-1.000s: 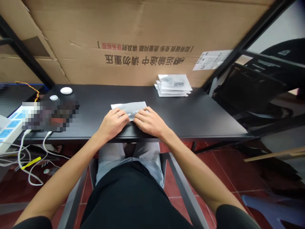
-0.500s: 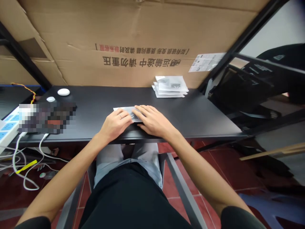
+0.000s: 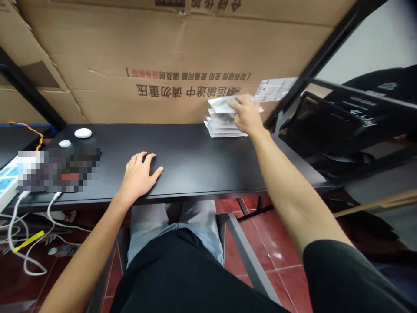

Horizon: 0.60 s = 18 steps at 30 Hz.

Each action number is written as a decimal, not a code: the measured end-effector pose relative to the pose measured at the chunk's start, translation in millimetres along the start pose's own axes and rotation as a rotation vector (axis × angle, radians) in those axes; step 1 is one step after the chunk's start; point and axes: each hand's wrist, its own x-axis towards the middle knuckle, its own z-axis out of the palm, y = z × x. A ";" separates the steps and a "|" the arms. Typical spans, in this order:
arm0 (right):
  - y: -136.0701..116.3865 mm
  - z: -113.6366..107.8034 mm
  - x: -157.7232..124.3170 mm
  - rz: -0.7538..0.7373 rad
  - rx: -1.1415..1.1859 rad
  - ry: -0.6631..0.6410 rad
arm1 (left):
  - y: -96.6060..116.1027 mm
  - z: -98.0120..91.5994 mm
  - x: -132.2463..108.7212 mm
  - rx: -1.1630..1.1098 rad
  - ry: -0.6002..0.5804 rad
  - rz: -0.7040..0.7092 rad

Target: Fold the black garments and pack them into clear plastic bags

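Observation:
My left hand [image 3: 139,176] rests on the black tabletop [image 3: 195,167] near its front edge, fingers spread and nothing in them. At the back right of the table, my right hand [image 3: 246,113] grips a thin whitish plastic packet [image 3: 223,104], somewhat smeared by motion. That packet is just above a stack of similar packets [image 3: 224,129], close to the cardboard. The right fingertips lie over the packet's right part; whether it touches the stack I cannot tell.
A large cardboard sheet [image 3: 163,52] with printed characters stands behind the table. On the left are two white rounded objects, a blurred-out device and a white power strip [image 3: 9,187] with cables. A black metal post [image 3: 312,78] and a person in dark clothing are at the right.
My hands have parted. The right hand has carried the packet from the table's front middle to the stack at the back right. My left hand has moved left and let go.

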 end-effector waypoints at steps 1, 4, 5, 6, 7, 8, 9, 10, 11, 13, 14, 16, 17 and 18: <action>6.8 13.2 -1.6 0.030 0.018 -0.098 | -0.3 2.5 -0.8 0.009 0.003 0.005; 17.9 42.3 -8.2 0.072 0.056 -0.221 | 0.1 5.3 -1.3 0.021 0.024 0.023; 19.8 46.4 -8.6 0.074 0.061 -0.228 | 0.0 5.1 -1.0 0.026 0.024 0.022; 21.1 47.3 -7.7 0.073 0.063 -0.237 | -0.2 4.7 -0.6 0.033 0.016 0.019; 21.3 45.5 -6.2 0.071 0.060 -0.256 | -0.6 4.4 -0.3 0.041 0.003 0.015; 20.0 41.5 -4.9 0.068 0.052 -0.271 | -1.1 4.3 0.0 0.050 -0.011 0.012; 16.8 36.0 -4.6 0.063 0.040 -0.271 | -1.6 4.4 0.1 0.056 -0.022 0.009; 11.0 29.7 -6.4 0.056 0.028 -0.249 | -2.0 4.9 0.1 0.060 -0.028 0.007; 2.5 23.4 -11.1 0.047 0.021 -0.206 | -2.2 5.4 0.0 0.061 -0.029 0.005; -22.4 12.4 -30.4 0.018 0.043 -0.097 | -1.9 6.1 -0.2 0.060 -0.037 0.003; -37.9 8.5 -44.9 0.003 0.086 -0.080 | -1.4 5.9 -0.2 0.061 -0.051 0.001; -71.5 4.6 -80.2 -0.065 0.207 -0.203 | -0.2 4.2 0.2 0.069 -0.096 -0.007; -88.1 4.8 -98.7 -0.099 0.257 -0.318 | 0.2 2.8 0.7 0.076 -0.119 -0.011; -103.7 6.4 -116.2 -0.106 0.291 -0.415 | 0.3 1.3 1.2 0.083 -0.138 -0.013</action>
